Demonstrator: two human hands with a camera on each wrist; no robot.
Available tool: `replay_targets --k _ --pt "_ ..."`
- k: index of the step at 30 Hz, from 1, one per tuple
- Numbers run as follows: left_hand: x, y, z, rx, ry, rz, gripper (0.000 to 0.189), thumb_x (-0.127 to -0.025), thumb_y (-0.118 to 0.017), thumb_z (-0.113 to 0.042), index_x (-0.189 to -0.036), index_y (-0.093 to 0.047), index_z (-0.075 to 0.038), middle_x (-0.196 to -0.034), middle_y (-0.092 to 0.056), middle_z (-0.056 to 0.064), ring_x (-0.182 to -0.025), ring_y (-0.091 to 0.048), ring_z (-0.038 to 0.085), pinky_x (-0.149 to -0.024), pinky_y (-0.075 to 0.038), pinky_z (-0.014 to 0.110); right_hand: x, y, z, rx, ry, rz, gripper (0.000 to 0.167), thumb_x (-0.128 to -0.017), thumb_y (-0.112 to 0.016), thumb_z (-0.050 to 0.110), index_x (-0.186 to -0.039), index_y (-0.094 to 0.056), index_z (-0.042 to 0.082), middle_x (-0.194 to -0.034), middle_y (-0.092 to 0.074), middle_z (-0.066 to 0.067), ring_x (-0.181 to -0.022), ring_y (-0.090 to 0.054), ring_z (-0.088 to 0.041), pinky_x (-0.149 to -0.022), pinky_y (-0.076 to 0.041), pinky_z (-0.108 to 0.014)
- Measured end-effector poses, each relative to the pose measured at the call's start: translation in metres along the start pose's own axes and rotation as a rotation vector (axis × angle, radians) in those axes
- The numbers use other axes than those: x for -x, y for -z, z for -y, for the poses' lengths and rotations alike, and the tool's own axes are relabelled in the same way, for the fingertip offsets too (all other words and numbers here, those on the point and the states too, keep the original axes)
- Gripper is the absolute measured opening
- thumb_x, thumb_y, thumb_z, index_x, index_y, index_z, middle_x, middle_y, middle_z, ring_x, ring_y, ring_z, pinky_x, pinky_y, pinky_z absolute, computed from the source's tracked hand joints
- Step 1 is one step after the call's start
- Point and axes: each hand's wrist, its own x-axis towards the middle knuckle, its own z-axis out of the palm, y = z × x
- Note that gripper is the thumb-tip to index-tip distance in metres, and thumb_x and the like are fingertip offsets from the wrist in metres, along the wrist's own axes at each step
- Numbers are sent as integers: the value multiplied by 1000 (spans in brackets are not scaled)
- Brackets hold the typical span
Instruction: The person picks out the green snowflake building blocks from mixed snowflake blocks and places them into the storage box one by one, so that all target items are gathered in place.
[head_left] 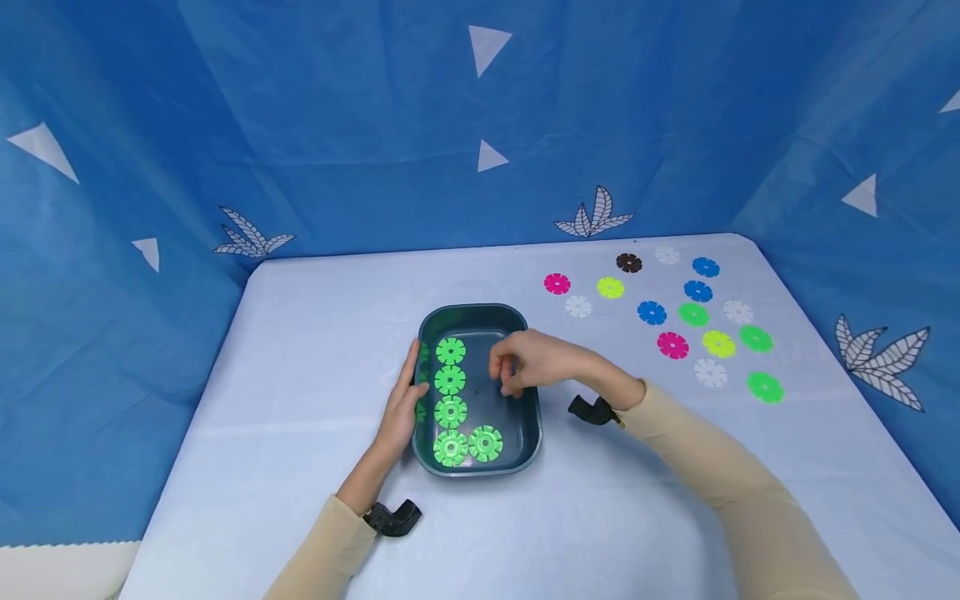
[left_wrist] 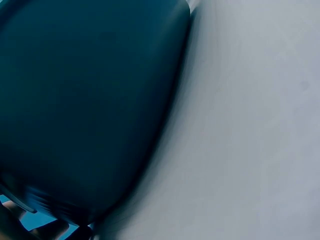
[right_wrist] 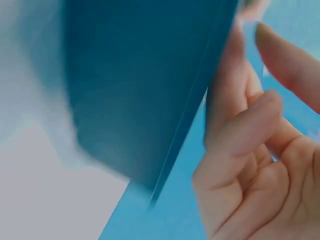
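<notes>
A dark blue-grey plastic tray (head_left: 480, 473) sits mid-table with several green notched plastic discs (head_left: 450, 380) inside: a column along its left side and one more disc (head_left: 485, 443) at the near end. My left hand (head_left: 397, 417) grips the tray's left side, thumb over the rim and fingers along the outer wall. My right hand (head_left: 528, 360) is over the tray's right side, fingers bent and nothing visible in them. The right wrist view shows the thumb (right_wrist: 287, 65) apart from the fingers, beside the tray wall (right_wrist: 135, 95); some fingertips are hidden.
On the table's right side lie several loose notched discs: pink (head_left: 672, 345), blue (head_left: 652, 312), yellow (head_left: 719, 343), green (head_left: 765, 387), white (head_left: 710, 372) and one brown (head_left: 629, 263). A blue patterned cloth (head_left: 390, 125) hangs behind the white-covered table (head_left: 315, 350).
</notes>
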Motion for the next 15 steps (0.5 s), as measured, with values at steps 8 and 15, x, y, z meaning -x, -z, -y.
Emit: replay_targets --k 8,15 --pt "0 -1 2 -3 -7 -5 64 -101 -31 -7 -159 -11 -24 -166 -5 -2 -153 1 21 -124 0 50 62 57 -68 -250 -251 -268 32 -91 -65 13 -118 -60 -3 -93 -66 -10 -83 -71 -22 -70 -51 -39" --pt "0 0 3 1 2 -4 64 -100 -31 -9 -159 -11 -25 -166 -5 -2 -153 1 21 -123 0 50 131 112 -131 -243 -527 -507 61 -93 -64 35 -139 -45 0 -120 -61 -16 -96 -68 -13 -91 -52 -44"
